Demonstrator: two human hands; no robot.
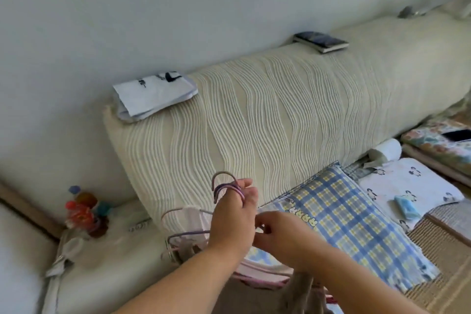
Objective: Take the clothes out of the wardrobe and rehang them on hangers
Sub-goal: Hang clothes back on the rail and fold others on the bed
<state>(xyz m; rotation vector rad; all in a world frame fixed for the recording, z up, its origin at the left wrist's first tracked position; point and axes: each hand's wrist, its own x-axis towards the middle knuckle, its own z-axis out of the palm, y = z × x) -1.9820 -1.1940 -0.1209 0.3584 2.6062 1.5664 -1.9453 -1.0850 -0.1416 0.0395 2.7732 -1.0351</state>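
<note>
The left hand (233,214) is raised in front of the cream ribbed headboard (280,115), its fingers closed around a bunch of purple hanger hooks (224,186) that curve up and over the top of the fist. Below it the hangers' shoulders (183,234) hang in a loose stack, pale pink and lilac, with pale pink clothing (257,273) gathered under both forearms (how many garments, I cannot tell). The right hand (277,233) sits just beside the left wrist, fingertips pinched together on something small and pale; what exactly it grips is hidden.

Behind the hands a blue and yellow plaid pillow (351,219) leans against the headboard on the bed. A folded white cloth (155,95) and a dark book (321,39) lie on the headboard's top edge, well apart. To the right, a white cloth with small penguin prints (407,181) carries a small blue packet (407,207), and a paper roll (386,151) lies near the headboard's foot. Colourful blurred objects (85,208) stand at the left corner
</note>
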